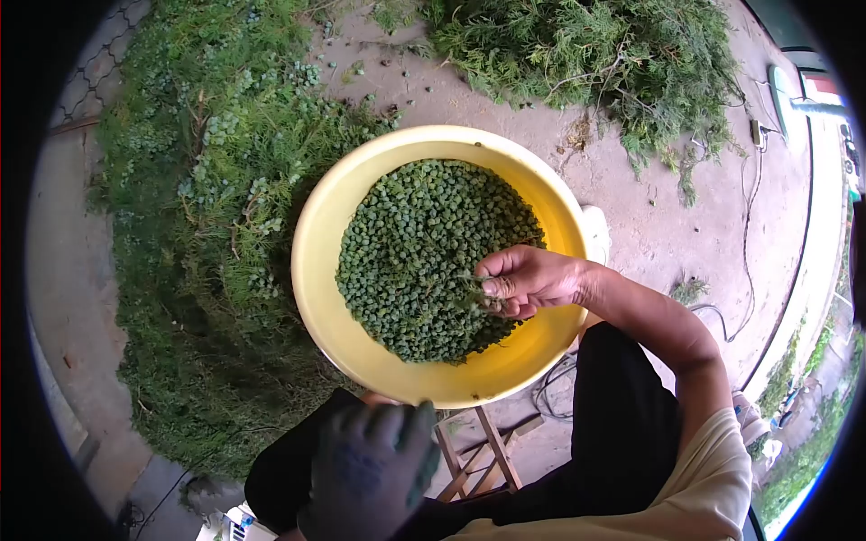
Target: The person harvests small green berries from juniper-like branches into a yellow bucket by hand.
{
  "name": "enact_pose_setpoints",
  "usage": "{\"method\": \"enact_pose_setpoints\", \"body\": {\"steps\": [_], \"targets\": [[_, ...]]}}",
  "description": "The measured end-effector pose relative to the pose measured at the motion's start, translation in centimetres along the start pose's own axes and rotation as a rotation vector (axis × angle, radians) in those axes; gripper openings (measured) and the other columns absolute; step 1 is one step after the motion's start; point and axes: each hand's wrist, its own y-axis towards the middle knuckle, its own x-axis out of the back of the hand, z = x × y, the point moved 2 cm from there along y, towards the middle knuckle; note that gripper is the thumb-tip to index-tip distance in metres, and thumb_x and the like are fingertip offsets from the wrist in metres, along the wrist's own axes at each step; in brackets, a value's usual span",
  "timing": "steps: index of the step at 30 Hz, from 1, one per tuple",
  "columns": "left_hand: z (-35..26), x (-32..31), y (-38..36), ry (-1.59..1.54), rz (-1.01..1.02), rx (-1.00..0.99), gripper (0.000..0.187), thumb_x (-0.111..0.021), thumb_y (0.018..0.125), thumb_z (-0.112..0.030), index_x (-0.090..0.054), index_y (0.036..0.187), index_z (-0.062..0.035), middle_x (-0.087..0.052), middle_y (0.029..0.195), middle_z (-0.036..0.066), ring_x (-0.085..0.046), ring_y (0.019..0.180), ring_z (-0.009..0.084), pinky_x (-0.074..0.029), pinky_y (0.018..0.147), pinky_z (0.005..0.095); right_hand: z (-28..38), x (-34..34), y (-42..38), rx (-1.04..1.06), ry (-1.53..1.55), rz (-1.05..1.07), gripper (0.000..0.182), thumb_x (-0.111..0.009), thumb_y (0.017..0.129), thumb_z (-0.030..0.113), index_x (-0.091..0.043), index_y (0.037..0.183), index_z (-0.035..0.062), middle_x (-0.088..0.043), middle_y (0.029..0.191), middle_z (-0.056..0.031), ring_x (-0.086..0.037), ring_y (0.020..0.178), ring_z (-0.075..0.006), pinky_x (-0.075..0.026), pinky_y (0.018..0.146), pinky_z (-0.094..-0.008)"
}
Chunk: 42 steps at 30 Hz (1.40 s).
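Note:
My right hand point(532, 284), bare, is closed in a pinch over the right part of a yellow basin point(338, 334). Between its thumb and fingers is a small green sprig point(473, 287), partly hidden by the fingertips. Beneath it, small round green cones point(415, 243) fill much of the basin. My left hand point(370, 469) wears a grey glove with darker green on the fingers. It is slightly blurred, over my dark-trousered leg near the basin's front rim, with its fingers somewhat apart and nothing visible in them.
Cut evergreen branches with pale cones point(207, 180) are heaped along the left. Another pile of green branches point(595, 63) lies at the back right. A wooden stool frame point(487, 451) stands below the basin, and a cable point(749, 243) runs across the concrete floor at right.

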Motion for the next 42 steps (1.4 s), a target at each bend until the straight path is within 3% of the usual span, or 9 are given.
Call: {"method": "enact_pose_setpoints", "body": {"steps": [3, 11, 17, 21, 23, 30, 36, 41, 42], "targets": [[1.6, -0.7, 1.4, -0.136, -0.003, 0.234, 0.051, -0.061, 0.085, -0.025, -0.048, 0.126, 0.0011, -0.057, 0.101, 0.018, -0.058, 0.087, 0.0328, -0.047, 0.073, 0.0411, 0.0, -1.8, 0.2, -0.017, 0.176, 0.153, 0.02, -0.062, 0.091, 0.026, -0.058, 0.089, 0.0062, -0.055, 0.079, -0.0003, -0.046, 0.058, -0.0025, -0.04, 0.05, -0.0146], [-0.2, -2.9, 5.2, -0.423, -0.379, 0.125, 0.076, -0.075, 0.076, -0.021, -0.035, 0.138, -0.0015, -0.05, 0.127, 0.021, -0.055, 0.113, 0.0343, -0.043, 0.096, 0.0411, -0.3, -6.4, -0.2, -0.028, 0.097, 0.268, 0.017, -0.062, 0.092, 0.024, -0.059, 0.087, 0.0076, -0.055, 0.076, 0.0016, -0.05, 0.059, -0.0027, -0.038, 0.049, -0.0147], [0.3, -6.0, 4.5, -0.507, -0.187, 0.35, 0.051, -0.058, 0.085, -0.005, -0.04, 0.132, 0.001, -0.056, 0.114, 0.015, -0.061, 0.093, 0.0179, -0.05, 0.074, 0.0296, -0.8, -5.2, -1.5, 0.025, 0.074, 0.143, 0.02, -0.062, 0.092, 0.024, -0.06, 0.082, 0.0057, -0.055, 0.073, 0.001, -0.049, 0.056, -0.0037, -0.034, 0.045, -0.0169], [-0.2, -5.9, 5.3, -0.891, -0.302, 0.327, 0.05, -0.063, 0.078, -0.002, -0.048, 0.126, -0.0017, -0.058, 0.112, 0.016, -0.061, 0.098, 0.0259, -0.051, 0.077, 0.0345, -1.7, -4.7, -2.6, 0.003, 0.118, 0.123, 0.02, -0.062, 0.091, 0.023, -0.06, 0.084, 0.0041, -0.055, 0.073, 0.0001, -0.048, 0.055, -0.0044, -0.033, 0.043, -0.0174], [-0.3, -6.1, 5.9, -0.925, -0.233, 0.212, 0.042, -0.06, 0.09, -0.014, -0.046, 0.127, 0.0003, -0.054, 0.116, 0.006, -0.056, 0.081, 0.0094, -0.048, 0.07, 0.0231, -2.3, -4.6, -2.5, 0.019, 0.131, 0.163, 0.02, -0.062, 0.091, 0.023, -0.061, 0.086, 0.0035, -0.056, 0.072, -0.0005, -0.049, 0.055, -0.0045, -0.034, 0.043, -0.0173], [-0.3, -6.4, 5.8, -1.127, -0.314, 0.198, 0.044, -0.054, 0.082, 0.004, -0.05, 0.125, -0.0025, -0.056, 0.117, 0.01, -0.059, 0.094, 0.0159, -0.05, 0.078, 0.0279, -2.2, -5.2, -2.3, -0.014, -0.029, 0.108, 0.016, -0.061, 0.092, 0.019, -0.063, 0.088, 0.0038, -0.054, 0.067, 0.0017, -0.049, 0.054, -0.0033, -0.036, 0.043, -0.0183], [-0.1, -6.0, 5.3, -1.685, -0.423, 0.581, 0.025, -0.06, 0.091, -0.021, -0.053, 0.108, -0.0049, -0.052, 0.083, -0.002, -0.047, 0.069, 0.0055, -0.04, 0.061, 0.0197, -1.4, -4.9, -2.5, 0.021, -0.202, 0.103, 0.018, -0.059, 0.093, 0.02, -0.063, 0.088, 0.0031, -0.051, 0.06, 0.002, -0.048, 0.05, -0.0051, -0.039, 0.044, -0.0199], [2.6, -4.6, 4.9, -1.316, -0.371, 0.685, 0.036, -0.065, 0.086, -0.02, -0.052, 0.115, -0.0038, -0.056, 0.096, 0.004, -0.055, 0.082, 0.0144, -0.047, 0.07, 0.0281, 0.2, -3.6, -3.4, 0.141, -0.505, -0.088, 0.022, -0.056, 0.095, 0.023, -0.062, 0.085, 0.0043, -0.055, 0.064, 0.0016, -0.052, 0.056, -0.0056, -0.045, 0.048, -0.0202], [2.4, -4.7, 4.8, -0.835, -0.355, 0.544, 0.041, -0.066, 0.085, -0.019, -0.051, 0.119, -0.0021, -0.057, 0.102, 0.009, -0.057, 0.087, 0.0198, -0.048, 0.075, 0.0319, 2.7, -3.0, -4.6, 0.236, -0.684, -0.227, 0.019, -0.056, 0.095, 0.023, -0.063, 0.09, 0.0061, -0.057, 0.068, 0.0002, -0.055, 0.058, -0.0069, -0.05, 0.051, -0.0215]]}}
